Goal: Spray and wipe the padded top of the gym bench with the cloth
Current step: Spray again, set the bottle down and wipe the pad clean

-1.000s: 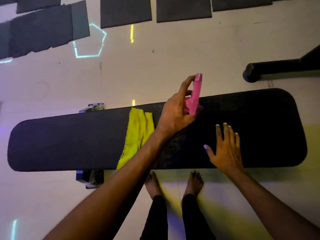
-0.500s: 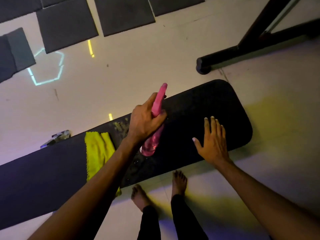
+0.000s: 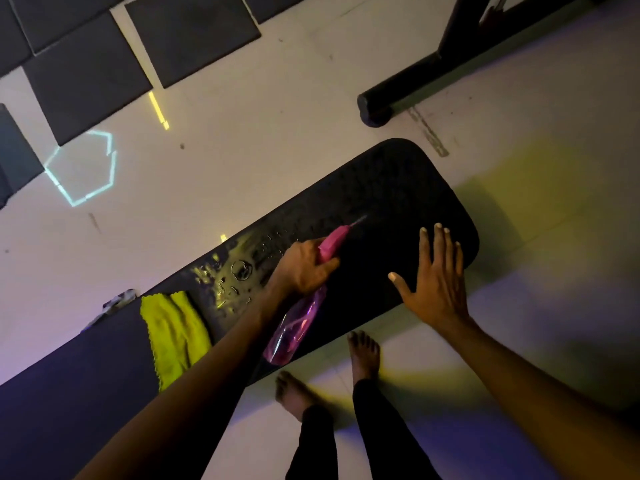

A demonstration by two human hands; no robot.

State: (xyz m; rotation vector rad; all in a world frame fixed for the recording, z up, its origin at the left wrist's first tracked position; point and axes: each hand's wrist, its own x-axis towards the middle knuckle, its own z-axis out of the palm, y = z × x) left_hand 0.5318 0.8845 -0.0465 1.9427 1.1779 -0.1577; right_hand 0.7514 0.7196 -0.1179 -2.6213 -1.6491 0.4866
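The black padded bench top (image 3: pixel 388 199) runs diagonally from lower left to upper right. My left hand (image 3: pixel 304 265) grips a pink spray bottle (image 3: pixel 294 327) tilted low over the pad, nozzle toward the right end, a thin jet leaving its tip. Wet droplets glisten on the pad just left of that hand. My right hand (image 3: pixel 436 282) lies flat, fingers spread, on the pad near its right end. A yellow cloth (image 3: pixel 173 334) is draped across the pad to the left of my left forearm.
My bare feet (image 3: pixel 363 355) stand on the pale floor at the bench's near side. A black equipment frame foot (image 3: pixel 377 105) sits beyond the bench's right end. Dark floor mats (image 3: pixel 190 36) lie at the far side. A metal bench leg part (image 3: pixel 114 303) shows at left.
The view has swung so the bench now lies diagonal. My left hand has tipped the bottle from upright to nearly flat and moved it right; wet droplets have appeared on the pad.
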